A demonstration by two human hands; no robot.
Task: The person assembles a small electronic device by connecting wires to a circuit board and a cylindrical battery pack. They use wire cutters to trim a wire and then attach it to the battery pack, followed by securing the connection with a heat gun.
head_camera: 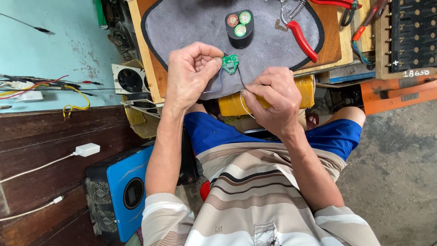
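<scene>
The left hand [191, 73] has its fingers clamped on a small green board [231, 63]. The right hand [273, 98] pinches a thin wire [240, 79] running from it, just beyond the fingertips, over the grey mat [182, 23]. This looks like wire fitting; steadiness matters.

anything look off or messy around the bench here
Mostly the left side: a tangle of red and yellow wires sprawls loose over the pale blue surface, whose paint is chipped and stained. The red-handled pliers lie askew across the grey mat's edge. Nothing is spilled.
</scene>
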